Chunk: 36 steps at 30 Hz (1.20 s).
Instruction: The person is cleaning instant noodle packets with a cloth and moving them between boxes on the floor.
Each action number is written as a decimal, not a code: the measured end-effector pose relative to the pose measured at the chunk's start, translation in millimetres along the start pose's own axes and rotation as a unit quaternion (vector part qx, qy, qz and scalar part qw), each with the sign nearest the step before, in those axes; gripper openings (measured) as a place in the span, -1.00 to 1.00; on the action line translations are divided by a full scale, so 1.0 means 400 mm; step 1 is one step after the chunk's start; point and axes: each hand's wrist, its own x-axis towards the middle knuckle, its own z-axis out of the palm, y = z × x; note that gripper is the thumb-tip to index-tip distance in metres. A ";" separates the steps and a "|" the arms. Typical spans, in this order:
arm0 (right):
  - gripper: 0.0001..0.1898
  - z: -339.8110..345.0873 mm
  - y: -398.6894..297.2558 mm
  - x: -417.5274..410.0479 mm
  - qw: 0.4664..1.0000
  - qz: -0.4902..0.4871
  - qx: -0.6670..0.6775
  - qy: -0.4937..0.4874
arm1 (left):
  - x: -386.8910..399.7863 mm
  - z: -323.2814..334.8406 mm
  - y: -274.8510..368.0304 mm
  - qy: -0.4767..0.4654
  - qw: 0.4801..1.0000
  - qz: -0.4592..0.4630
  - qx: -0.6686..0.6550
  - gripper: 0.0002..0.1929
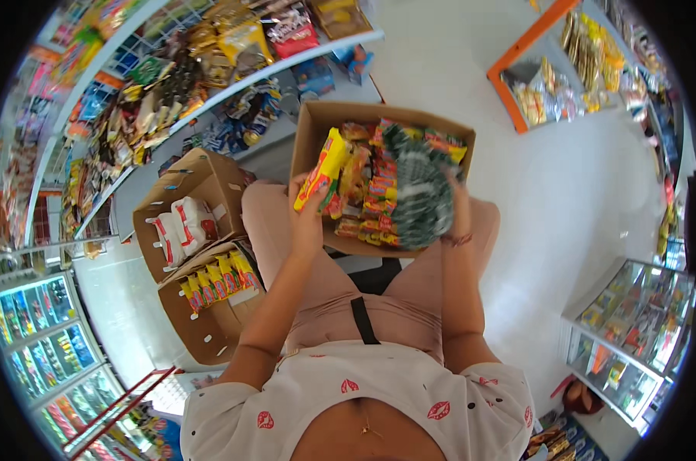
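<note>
My left hand (309,199) grips a yellow and red snack packet (326,164), held tilted over the left part of an open cardboard box (469,150). That box stands between my knees. Inside it, several small yellow and red packets (382,190) lie in stacked rows. A dark green and white patterned bag (420,190), seemingly soft plastic, covers the right part of the contents. My right hand (458,187) is at the bag's right edge, its fingers closed on it and blurred; a bracelet circles that wrist.
On my left, one cardboard box (146,216) holds white and red packs (186,225); another (192,340) holds upright yellow packets (221,279). Shelves of snacks (210,109) run along the upper left. An orange-framed rack (506,98) and a glass display case (630,322) stand right.
</note>
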 end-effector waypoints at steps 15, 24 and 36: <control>-0.63 0.159 0.012 -0.213 0.798 -0.437 -0.403 -0.097 | -0.232 0.044 0.154 -0.092 0.978 -0.074 0.173 -0.58; -0.52 0.171 0.047 -0.334 0.698 -0.492 -0.468 -0.229 | -0.206 0.044 0.120 -0.046 0.992 -0.082 0.088 -0.58; -0.56 0.204 0.024 -0.313 0.746 -0.453 -0.461 -0.160 | -0.234 0.093 0.174 -0.053 0.978 -0.059 0.191 -0.47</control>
